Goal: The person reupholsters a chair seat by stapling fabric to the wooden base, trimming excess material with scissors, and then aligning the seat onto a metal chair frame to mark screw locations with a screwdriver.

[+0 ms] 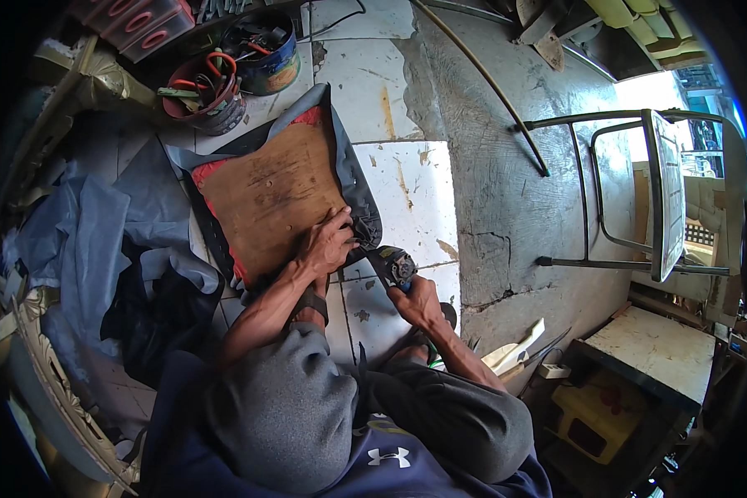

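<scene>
A seat pad (274, 191) lies upside down on the floor, its brown wooden board showing, with red material along parts of the rim. Dark grey cover fabric (350, 158) is folded up around its edges and bunched at the near right corner. There my left hand (329, 242) bends over the board, its fingers closed on the gathered fabric. My right hand (417, 300) grips a black staple gun (396, 264), whose nose points at that same corner. The exact contact between nose and fabric is hidden.
Loose grey fabric (83, 216) is heaped at the left. Beyond the seat stand a reddish tub of tools (216, 116) and a blue bucket (274, 70). A folding chair (662, 195) lies on the right, near a low table (651, 349). A thin pole (490, 79) lies at the far side.
</scene>
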The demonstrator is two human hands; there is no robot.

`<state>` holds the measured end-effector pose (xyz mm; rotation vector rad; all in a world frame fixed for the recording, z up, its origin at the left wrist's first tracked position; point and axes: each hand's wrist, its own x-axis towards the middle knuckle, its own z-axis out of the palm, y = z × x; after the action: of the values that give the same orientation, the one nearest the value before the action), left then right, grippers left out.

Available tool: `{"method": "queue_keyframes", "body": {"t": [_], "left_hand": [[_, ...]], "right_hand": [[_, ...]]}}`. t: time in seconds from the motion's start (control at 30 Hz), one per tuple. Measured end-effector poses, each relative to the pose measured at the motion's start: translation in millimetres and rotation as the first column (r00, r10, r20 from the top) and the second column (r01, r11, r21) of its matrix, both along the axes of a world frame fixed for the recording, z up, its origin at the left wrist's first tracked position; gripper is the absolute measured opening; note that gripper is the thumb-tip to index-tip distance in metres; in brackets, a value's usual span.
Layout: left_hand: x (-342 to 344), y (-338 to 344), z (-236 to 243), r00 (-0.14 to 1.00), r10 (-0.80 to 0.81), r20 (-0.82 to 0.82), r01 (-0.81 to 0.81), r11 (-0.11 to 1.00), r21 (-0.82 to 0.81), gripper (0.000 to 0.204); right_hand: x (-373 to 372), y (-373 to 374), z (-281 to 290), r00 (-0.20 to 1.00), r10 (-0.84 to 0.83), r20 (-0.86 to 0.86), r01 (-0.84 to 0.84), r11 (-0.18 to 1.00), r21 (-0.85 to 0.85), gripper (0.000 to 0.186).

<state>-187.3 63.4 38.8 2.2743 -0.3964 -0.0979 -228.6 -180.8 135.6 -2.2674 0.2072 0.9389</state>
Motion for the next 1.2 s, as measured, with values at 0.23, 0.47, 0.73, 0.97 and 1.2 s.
{"method": "queue_keyframes", "body": {"t": [0.23,0.47,0.73,0.97,1.2], "left_hand": [[7,7,-18,0.997,-0.053,0.048,0.05,0.997,0.056,0.018],[20,18,-16,0.974,-0.16,0.163,0.138,0.981,0.136,0.016],[22,18,-10,0.979,-0.149,0.14,0.129,0.981,0.142,0.017],[31,22,3,0.984,-0.159,0.076,0.165,0.982,-0.087,0.011],[120,-1,27,0.752,0.635,-0.178,-0.587,0.767,0.259,0.043]], "right_hand": [[-1,19,-1,0.995,0.051,0.087,-0.051,0.999,-0.002,0.046],[-4,28,-5,0.994,0.094,0.062,-0.096,0.994,0.046,0.041],[-9,41,2,0.991,0.119,0.066,-0.122,0.991,0.047,0.04],[-6,28,0,0.999,0.039,-0.006,-0.038,0.998,0.057,0.041],[-10,-21,14,0.965,-0.246,0.095,0.256,0.96,-0.118,0.044]]}}
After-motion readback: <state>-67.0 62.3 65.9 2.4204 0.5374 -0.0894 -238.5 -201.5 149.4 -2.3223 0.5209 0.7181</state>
